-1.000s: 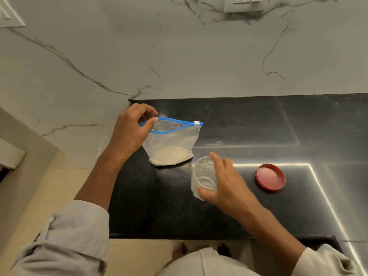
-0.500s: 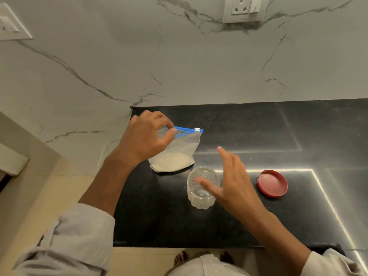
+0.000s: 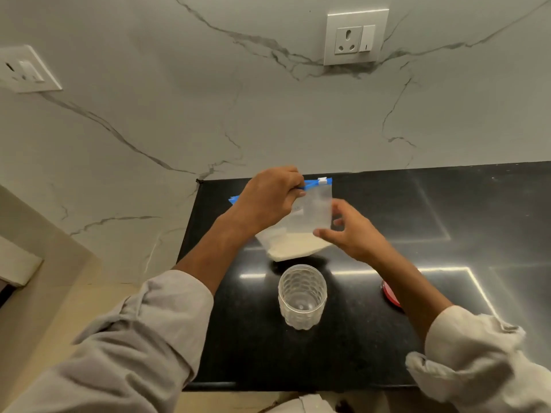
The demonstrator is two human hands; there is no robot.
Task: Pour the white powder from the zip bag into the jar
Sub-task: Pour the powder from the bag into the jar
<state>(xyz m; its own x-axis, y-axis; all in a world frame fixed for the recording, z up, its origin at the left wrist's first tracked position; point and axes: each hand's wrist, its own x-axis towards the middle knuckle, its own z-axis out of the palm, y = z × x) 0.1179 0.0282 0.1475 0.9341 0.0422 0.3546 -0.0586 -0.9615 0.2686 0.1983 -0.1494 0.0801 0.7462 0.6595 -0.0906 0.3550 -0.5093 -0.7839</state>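
The right hand (image 3: pixel 350 231) has let go of the clear ribbed plastic jar (image 3: pixel 301 296), which now stands alone on the near part of the black tabletop (image 3: pixel 387 210), and has reached to the right edge of the clear blue-zippered bag of white powder (image 3: pixel 310 222). The left hand (image 3: pixel 268 201) has lifted that bag by its top, clear of the tabletop.

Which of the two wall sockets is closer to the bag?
The wall socket up on the right, above the zip bag. The other socket sits far off at the left edge of the wall.
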